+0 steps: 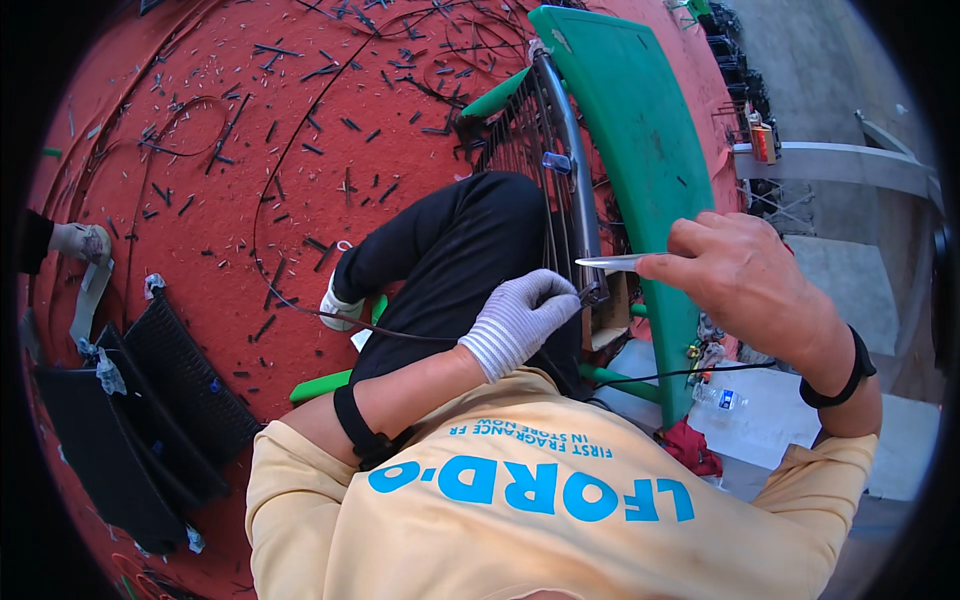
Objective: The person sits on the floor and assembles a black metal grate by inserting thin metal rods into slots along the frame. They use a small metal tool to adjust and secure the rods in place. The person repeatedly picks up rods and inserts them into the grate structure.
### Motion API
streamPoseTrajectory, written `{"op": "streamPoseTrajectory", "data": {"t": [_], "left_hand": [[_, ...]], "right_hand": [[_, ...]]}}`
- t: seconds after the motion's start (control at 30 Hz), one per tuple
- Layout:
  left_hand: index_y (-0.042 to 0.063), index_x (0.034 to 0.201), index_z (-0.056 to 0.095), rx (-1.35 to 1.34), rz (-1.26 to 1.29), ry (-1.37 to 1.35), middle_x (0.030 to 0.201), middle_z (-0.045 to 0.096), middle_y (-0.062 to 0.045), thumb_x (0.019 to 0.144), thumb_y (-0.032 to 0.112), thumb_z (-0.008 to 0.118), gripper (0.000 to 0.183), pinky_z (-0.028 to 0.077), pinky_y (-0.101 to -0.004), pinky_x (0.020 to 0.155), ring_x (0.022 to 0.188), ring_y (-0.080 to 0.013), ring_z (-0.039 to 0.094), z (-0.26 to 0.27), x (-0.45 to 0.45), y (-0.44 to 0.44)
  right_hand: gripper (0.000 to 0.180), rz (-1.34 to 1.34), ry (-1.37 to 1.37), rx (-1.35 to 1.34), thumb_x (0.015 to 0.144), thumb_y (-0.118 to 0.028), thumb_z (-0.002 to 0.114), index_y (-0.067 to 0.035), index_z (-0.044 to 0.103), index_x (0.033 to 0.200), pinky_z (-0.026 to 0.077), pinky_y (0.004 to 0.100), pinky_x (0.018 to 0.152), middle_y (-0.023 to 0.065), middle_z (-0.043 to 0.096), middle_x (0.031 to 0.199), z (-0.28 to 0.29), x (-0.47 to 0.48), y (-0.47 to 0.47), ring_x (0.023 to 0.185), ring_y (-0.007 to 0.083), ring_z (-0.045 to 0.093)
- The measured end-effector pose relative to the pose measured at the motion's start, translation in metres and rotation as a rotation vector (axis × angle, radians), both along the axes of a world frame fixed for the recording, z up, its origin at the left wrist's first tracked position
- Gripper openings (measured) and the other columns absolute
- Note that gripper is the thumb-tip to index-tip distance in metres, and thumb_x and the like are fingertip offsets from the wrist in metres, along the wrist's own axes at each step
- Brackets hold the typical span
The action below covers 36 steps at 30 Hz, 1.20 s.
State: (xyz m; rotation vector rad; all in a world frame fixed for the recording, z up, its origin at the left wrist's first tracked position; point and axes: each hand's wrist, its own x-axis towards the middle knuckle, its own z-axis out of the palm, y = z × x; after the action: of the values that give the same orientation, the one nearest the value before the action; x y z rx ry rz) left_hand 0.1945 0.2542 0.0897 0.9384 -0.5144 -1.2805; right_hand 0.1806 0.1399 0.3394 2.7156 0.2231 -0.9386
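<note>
My left hand (521, 319), in a striped knitted glove, pinches a small dark piece at the near end of a grey metal tube frame (574, 142). Dark strands (517, 124) are strung along this frame, which leans beside my bent knee. A long brown strand (397, 331) runs from the floor towards the gloved wrist; its end is hidden. My bare right hand (739, 281) grips a pointed metal blade (611, 262), its tip aimed left, just above the left fingertips. The blade's handle is hidden in the fist.
A green plastic bench (637, 112) stands right of the frame. Black woven panels (150, 420) lie at left, near another person's shoe (82, 241). Short dark offcuts litter the red floor covering (225, 247). A clear bottle (724, 399) and red cloth (691, 450) lie at right.
</note>
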Motion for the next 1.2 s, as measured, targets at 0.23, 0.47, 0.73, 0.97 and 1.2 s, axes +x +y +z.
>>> {"op": "streamPoseTrajectory", "data": {"t": [0.23,0.47,0.73,0.97,1.2], "left_hand": [[0.001,0.095,0.064,0.03,-0.022,-0.082,0.077,0.06,0.001,0.086,0.015,0.07,0.018,0.046,-0.0236,0.065,0.071,-0.0049,0.049,0.001,-0.007,0.003],[0.001,0.092,0.065,0.02,-0.012,-0.068,0.077,0.061,0.0,0.087,0.013,0.068,0.014,0.047,-0.0236,0.067,0.073,-0.0054,0.051,-0.006,-0.005,0.0],[0.0,0.091,0.065,0.034,-0.033,-0.112,0.075,0.062,-0.001,0.087,0.014,0.067,0.015,0.048,-0.0236,0.066,0.07,-0.0064,0.054,-0.013,-0.002,-0.006],[-0.001,0.092,0.065,0.029,-0.03,-0.164,0.075,0.063,-0.002,0.087,0.015,0.067,0.017,0.049,-0.024,0.064,0.068,-0.0071,0.056,-0.016,-0.001,-0.009],[-0.001,0.092,0.065,0.012,-0.012,-0.13,0.074,0.063,-0.002,0.087,0.014,0.067,0.016,0.049,-0.023,0.064,0.069,-0.0065,0.056,-0.018,-0.002,-0.009]], "right_hand": [[0.022,0.043,0.193,-0.171,0.078,-0.008,0.06,-0.013,0.072,0.095,0.045,0.0388,0.072,0.0075,0.056,0.082,-0.004,0.014,0.02,0.083,0.0258,0.059],[0.014,0.13,0.331,-0.237,0.077,-0.013,0.06,-0.011,0.072,0.085,0.046,0.0388,0.072,0.0077,0.059,0.081,-0.015,0.032,0.027,0.084,0.0254,0.063],[0.013,0.125,0.421,-0.262,0.079,-0.016,0.06,-0.011,0.071,0.081,0.047,0.0388,0.072,0.0081,0.062,0.084,-0.021,0.043,0.029,0.084,0.0242,0.064],[0.014,0.148,0.421,-0.275,0.08,-0.016,0.06,-0.01,0.071,0.082,0.049,0.0386,0.074,0.0087,0.063,0.088,-0.024,0.05,0.031,0.086,0.0238,0.064],[0.015,0.082,0.48,-0.343,0.081,-0.017,0.059,-0.013,0.072,0.087,0.05,0.0392,0.074,0.0082,0.063,0.087,-0.019,0.051,0.032,0.086,0.0243,0.065]]}}
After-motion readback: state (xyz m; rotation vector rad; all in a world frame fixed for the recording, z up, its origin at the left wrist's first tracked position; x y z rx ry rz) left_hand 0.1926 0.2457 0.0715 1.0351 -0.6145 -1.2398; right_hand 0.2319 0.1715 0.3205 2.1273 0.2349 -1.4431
